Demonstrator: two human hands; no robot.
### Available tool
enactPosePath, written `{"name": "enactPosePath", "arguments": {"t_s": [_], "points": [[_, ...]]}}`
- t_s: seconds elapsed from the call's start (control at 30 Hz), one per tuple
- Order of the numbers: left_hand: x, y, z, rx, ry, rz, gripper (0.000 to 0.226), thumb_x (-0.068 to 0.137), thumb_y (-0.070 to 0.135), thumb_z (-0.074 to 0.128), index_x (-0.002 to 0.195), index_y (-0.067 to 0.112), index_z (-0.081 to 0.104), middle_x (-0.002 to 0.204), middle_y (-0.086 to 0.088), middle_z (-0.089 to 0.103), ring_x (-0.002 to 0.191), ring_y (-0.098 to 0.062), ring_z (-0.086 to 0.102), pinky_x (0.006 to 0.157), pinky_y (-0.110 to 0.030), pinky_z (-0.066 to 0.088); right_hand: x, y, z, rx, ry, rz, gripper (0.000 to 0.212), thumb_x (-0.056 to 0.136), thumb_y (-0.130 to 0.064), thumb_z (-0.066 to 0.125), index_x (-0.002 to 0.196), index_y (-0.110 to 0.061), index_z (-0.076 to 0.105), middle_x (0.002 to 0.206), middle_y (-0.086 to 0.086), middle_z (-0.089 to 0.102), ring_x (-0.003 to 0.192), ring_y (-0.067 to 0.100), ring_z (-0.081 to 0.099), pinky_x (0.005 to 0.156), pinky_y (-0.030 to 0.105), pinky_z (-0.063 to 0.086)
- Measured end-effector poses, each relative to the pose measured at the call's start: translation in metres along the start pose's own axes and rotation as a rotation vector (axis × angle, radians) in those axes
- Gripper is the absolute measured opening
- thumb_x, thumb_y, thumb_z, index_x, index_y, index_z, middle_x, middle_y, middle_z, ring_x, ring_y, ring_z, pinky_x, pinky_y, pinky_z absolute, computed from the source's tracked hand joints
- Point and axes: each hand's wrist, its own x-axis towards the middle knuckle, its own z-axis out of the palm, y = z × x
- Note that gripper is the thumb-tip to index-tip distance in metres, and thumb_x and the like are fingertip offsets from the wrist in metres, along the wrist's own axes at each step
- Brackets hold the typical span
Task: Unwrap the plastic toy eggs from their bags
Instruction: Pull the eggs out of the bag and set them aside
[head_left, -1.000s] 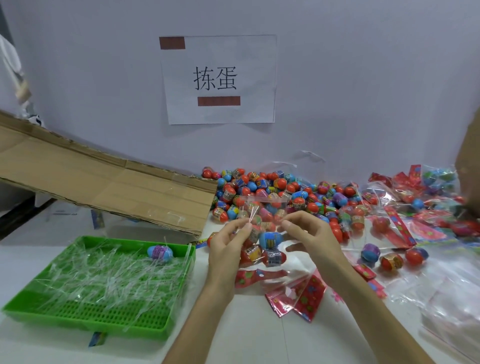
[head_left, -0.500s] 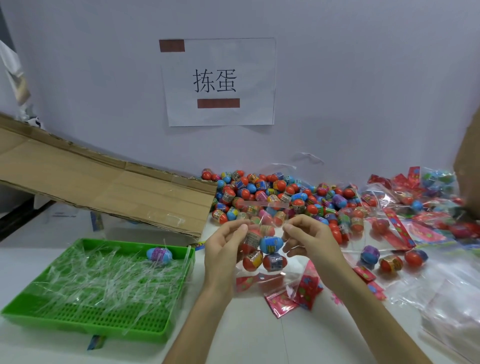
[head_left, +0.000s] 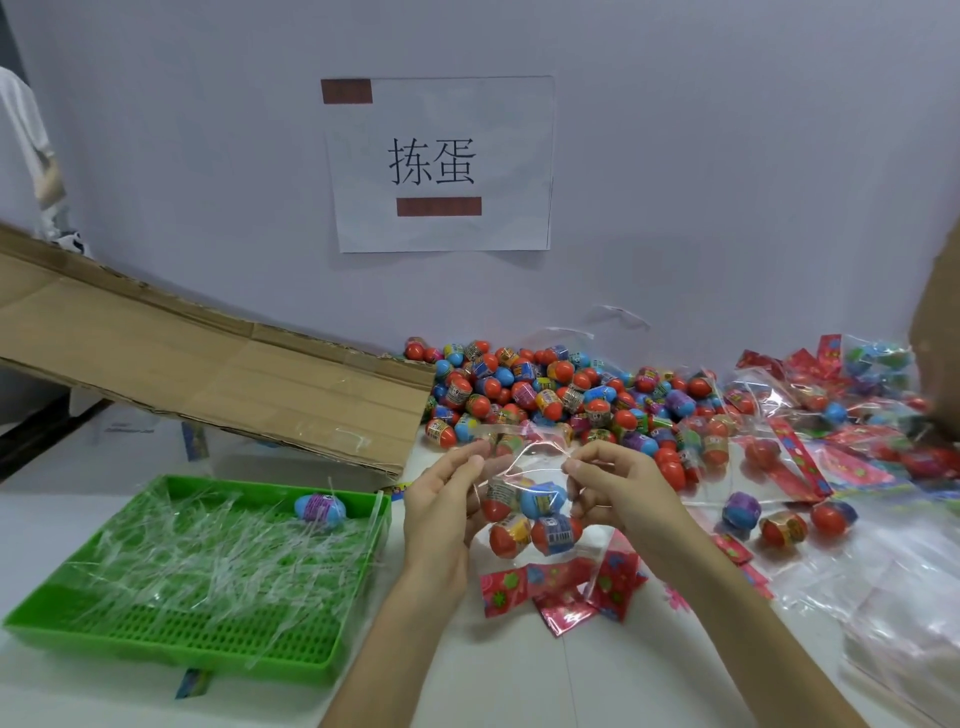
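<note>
We see a clear bag (head_left: 524, 501) of four toy eggs (head_left: 543, 499), held above the counter (head_left: 467, 680) between both hands, just in front of the egg pile (head_left: 545, 395). The left hand (head_left: 441, 514) pinches the bag's top edge on one side. The right hand (head_left: 618, 493) pinches it on the other, and the film is stretched between them. Under the bag lie red header cards (head_left: 561, 587), close to the right forearm. The green tray (head_left: 208, 642), full of clear plastic strips and holding one blue egg (head_left: 319, 512), sits just beside the left forearm. A cardboard sheet (head_left: 208, 364) slants over the tray's far rim. To the right we find three loose eggs (head_left: 784, 525), then crumpled empty bags (head_left: 909, 597) reaching the frame's edge. We see bare counter only along the near edge, around the forearms.
</note>
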Motion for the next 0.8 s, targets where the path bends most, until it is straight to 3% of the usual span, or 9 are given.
{"name": "enactPosePath", "arguments": {"t_s": [0.17, 0.3, 0.4, 0.6, 0.8], "points": [[-0.0017, 0.0011, 0.001, -0.022, 0.02, -0.003, 0.02, 0.102, 0.008, 0.057, 0.114, 0.011, 0.073, 0.1, -0.007, 0.08, 0.073, -0.016, 0.073, 0.05, -0.021, 0.055, -0.0003, -0.0009, 0.0015, -0.064, -0.002, 0.008, 0.012, 0.099, -0.01, 0.063, 0.091, -0.004, 0.069, 0.069, 0.009, 0.069, 0.052, 0.019, 0.062, 0.053, 0.032, 0.057], [-0.0013, 0.0001, 0.001, -0.04, 0.111, 0.005, 0.02, 0.102, 0.007, 0.058, 0.104, 0.015, 0.076, 0.098, -0.007, 0.08, 0.083, -0.025, 0.072, 0.059, -0.031, 0.059, -0.0022, -0.0012, 0.0064, -0.075, -0.045, 0.056, 0.026, 0.106, -0.028, 0.052, 0.096, -0.005, 0.06, 0.072, 0.004, 0.072, 0.059, 0.022, 0.069, 0.051, 0.03, 0.056], [0.0017, 0.0028, -0.0033, -0.139, 0.209, -0.003, 0.019, 0.101, 0.007, 0.06, 0.102, 0.016, 0.076, 0.096, -0.009, 0.08, 0.086, -0.026, 0.078, 0.059, -0.034, 0.061, -0.0026, -0.0038, 0.0035, -0.071, -0.147, 0.095, 0.031, 0.102, -0.037, 0.057, 0.1, -0.006, 0.061, 0.083, 0.012, 0.074, 0.065, 0.026, 0.07, 0.055, 0.031, 0.057], [0.004, 0.0055, -0.0056, -0.217, 0.315, 0.031, 0.017, 0.1, 0.01, 0.061, 0.101, 0.018, 0.076, 0.092, -0.006, 0.08, 0.079, -0.021, 0.078, 0.054, -0.028, 0.059, -0.0054, -0.0019, 0.0021, -0.254, -0.259, -0.02, 0.013, 0.096, -0.02, 0.071, 0.09, -0.008, 0.07, 0.08, 0.006, 0.073, 0.071, 0.015, 0.066, 0.068, 0.024, 0.058], [0.0032, 0.0076, -0.0032, -0.291, 0.296, 0.023, 0.014, 0.1, 0.01, 0.062, 0.1, 0.015, 0.075, 0.086, -0.01, 0.079, 0.066, -0.019, 0.077, 0.048, -0.026, 0.056, -0.0054, -0.0054, -0.0008, -0.214, -0.331, 0.047, 0.01, 0.096, -0.007, 0.066, 0.087, -0.008, 0.065, 0.086, 0.013, 0.075, 0.07, 0.021, 0.069, 0.069, 0.033, 0.062]]}}
